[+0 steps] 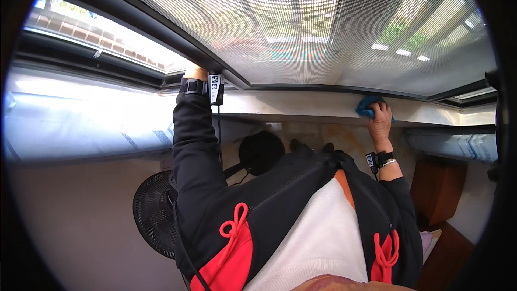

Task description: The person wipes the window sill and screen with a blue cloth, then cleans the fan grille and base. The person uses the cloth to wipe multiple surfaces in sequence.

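Note:
My right hand (pixel 379 121) is closed on a blue cloth (pixel 365 107), which lies against the pale window sill (pixel 299 103) below the window screen. Farther left, my left hand (pixel 196 72) reaches up to the dark frame edge of the mesh window screen (pixel 282 28). Its fingers are hidden behind the frame, so what they touch or hold cannot be told. Both wrists carry a strapped black device with a printed code.
A black electric fan (pixel 155 214) stands at my left, its round base (pixel 261 151) below the sill. Blue patterned curtains (pixel 89 121) hang at both sides. Brown wooden furniture (pixel 438 190) is at the right. A cable runs down from my left wrist.

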Available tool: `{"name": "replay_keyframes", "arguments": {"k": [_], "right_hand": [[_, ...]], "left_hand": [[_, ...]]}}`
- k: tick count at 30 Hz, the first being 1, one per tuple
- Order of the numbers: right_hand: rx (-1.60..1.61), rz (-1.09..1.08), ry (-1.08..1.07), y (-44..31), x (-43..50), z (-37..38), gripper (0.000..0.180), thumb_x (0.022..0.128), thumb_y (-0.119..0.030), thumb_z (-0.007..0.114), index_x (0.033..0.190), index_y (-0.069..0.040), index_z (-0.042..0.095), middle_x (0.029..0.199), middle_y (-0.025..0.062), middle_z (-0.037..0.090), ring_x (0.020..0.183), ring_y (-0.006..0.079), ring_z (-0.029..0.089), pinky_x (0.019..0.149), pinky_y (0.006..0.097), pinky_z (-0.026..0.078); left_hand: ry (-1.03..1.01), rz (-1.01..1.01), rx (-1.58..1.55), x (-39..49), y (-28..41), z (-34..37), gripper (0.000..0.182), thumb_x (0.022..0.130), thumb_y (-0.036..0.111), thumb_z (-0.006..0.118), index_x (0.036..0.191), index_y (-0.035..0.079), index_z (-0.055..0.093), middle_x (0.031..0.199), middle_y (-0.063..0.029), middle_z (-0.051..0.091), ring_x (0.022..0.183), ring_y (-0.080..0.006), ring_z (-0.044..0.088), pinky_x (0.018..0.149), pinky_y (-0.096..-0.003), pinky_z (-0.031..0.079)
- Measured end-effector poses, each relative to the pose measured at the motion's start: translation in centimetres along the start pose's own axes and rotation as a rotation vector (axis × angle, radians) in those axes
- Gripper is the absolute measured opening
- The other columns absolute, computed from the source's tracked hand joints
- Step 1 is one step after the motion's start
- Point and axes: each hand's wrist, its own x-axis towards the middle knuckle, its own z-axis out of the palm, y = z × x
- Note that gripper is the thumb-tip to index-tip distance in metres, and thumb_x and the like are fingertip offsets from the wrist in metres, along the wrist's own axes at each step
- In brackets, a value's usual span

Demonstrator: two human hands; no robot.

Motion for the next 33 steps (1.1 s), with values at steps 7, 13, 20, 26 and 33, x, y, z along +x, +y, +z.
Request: {"name": "replay_keyframes", "arguments": {"k": [7,13,20,26,33], "right_hand": [[0.005,-0.041,-0.047,0.8,0.2,0.1,0.038,0.067,0.004,0.065,0.101,-0.013,0.064,0.108,0.0101,0.060,0.104,0.0378,0.054,0.089,0.0469,0.046],[0.031,-0.079,-0.063,0.9,0.1,-0.2,0.039,0.065,0.005,0.064,0.100,-0.013,0.064,0.108,0.0112,0.059,0.103,0.0387,0.053,0.088,0.0467,0.046],[0.108,-0.045,-0.080,0.6,0.5,-1.4,0.031,0.067,0.004,0.063,0.094,-0.010,0.062,0.104,0.0102,0.060,0.100,0.0370,0.055,0.086,0.0466,0.048],[0.335,-0.015,0.025,-3.9,1.6,-3.4,0.025,0.069,0.006,0.058,0.092,-0.006,0.058,0.091,0.0118,0.059,0.089,0.0365,0.057,0.075,0.0440,0.049],[0.397,-0.109,0.103,-10.4,3.5,-3.3,0.025,0.069,0.006,0.058,0.092,-0.005,0.058,0.087,0.0126,0.058,0.087,0.0362,0.057,0.074,0.0436,0.049]], "left_hand": [[0.023,0.001,0.092,-0.3,1.5,1.1,0.043,0.101,0.031,0.054,0.129,-0.001,0.057,0.111,-0.0152,0.070,0.097,-0.0268,0.071,0.085,-0.0399,0.060],[-0.011,-0.034,0.155,0.5,2.1,0.9,0.043,0.100,0.032,0.054,0.128,0.000,0.057,0.112,-0.0148,0.070,0.098,-0.0270,0.071,0.086,-0.0405,0.060],[-0.067,-0.074,0.162,0.9,1.0,0.1,0.043,0.100,0.033,0.054,0.128,0.000,0.058,0.112,-0.0143,0.070,0.098,-0.0272,0.070,0.087,-0.0413,0.059],[-0.099,-0.106,0.139,1.1,-0.4,-0.6,0.043,0.100,0.033,0.054,0.128,0.001,0.058,0.112,-0.0139,0.070,0.099,-0.0274,0.070,0.088,-0.0420,0.058],[-0.113,-0.130,0.112,0.7,-2.5,-1.1,0.043,0.100,0.034,0.054,0.128,0.002,0.059,0.112,-0.0134,0.070,0.099,-0.0277,0.070,0.089,-0.0428,0.057]]}}
